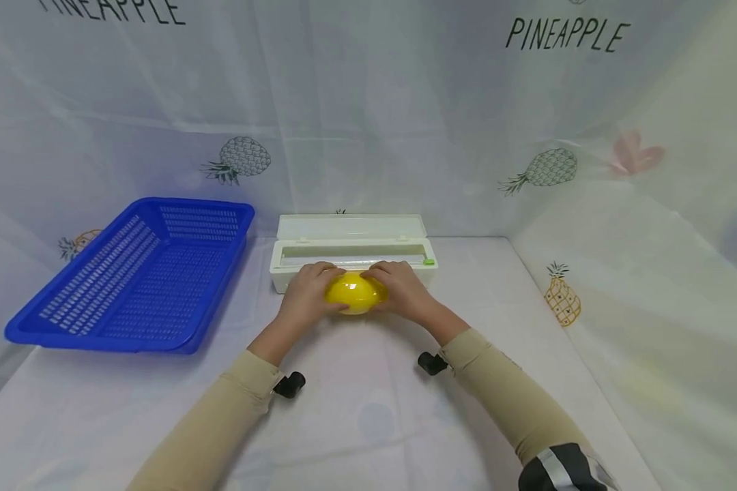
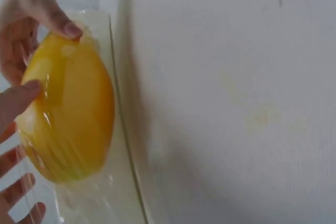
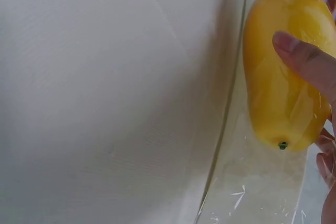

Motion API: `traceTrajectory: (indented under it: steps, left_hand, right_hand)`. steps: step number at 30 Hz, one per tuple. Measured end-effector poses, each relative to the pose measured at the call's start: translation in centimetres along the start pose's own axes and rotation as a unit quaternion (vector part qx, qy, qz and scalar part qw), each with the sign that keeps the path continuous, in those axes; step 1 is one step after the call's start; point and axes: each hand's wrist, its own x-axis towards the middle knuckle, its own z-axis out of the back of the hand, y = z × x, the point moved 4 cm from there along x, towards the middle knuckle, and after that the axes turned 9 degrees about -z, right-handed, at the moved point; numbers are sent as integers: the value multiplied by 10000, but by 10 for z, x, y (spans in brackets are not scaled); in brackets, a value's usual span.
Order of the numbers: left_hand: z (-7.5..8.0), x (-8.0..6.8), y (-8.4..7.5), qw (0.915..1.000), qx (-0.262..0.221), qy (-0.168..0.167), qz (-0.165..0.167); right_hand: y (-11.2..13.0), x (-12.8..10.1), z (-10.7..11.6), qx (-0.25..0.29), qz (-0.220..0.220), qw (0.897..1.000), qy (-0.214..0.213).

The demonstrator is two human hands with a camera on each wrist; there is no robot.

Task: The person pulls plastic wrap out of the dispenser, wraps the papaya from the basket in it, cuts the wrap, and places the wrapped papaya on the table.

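A glossy yellow mango-like fruit (image 1: 355,292) with a small green stem nub (image 3: 283,145) is under clear plastic film (image 2: 84,203), which lies tight and creased over its skin. My left hand (image 1: 307,292) holds the fruit's left end, thumb (image 2: 21,98) on its near side. Its right end is gripped by my right hand (image 1: 405,292), thumb (image 3: 302,59) pressing the film against the skin. Just behind stands a white cling film dispenser (image 1: 353,254) with its lid raised, its front partly hidden by the hands and fruit.
To the left, a blue plastic basket (image 1: 190,286) with slotted walls stands on the white-covered table (image 1: 368,416). A green slider (image 1: 428,262) sits at the dispenser's right end. Behind everything hangs a pineapple-printed curtain (image 1: 368,102). Small black cameras (image 1: 290,385) are strapped at both wrists.
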Motion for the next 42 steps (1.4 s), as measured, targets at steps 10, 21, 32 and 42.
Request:
traceTrajectory:
  steps: [10,21,32,42]
  left_hand:
    - [-10,1,-6,9975,515,-18,-483]
    - [-11,10,6,9983,279,493,-140]
    - [-13,10,9,9965,382,749,-33]
    - [-12,13,4,9931,573,966,340]
  right_hand:
    - [0,8,7,46,-146,9985,525]
    - [-3,15,1,418,-827,9877,1260]
    - [-1,5,-5,487,-524,9912,1111]
    - [8,-15,2,535,-273,9982,22]
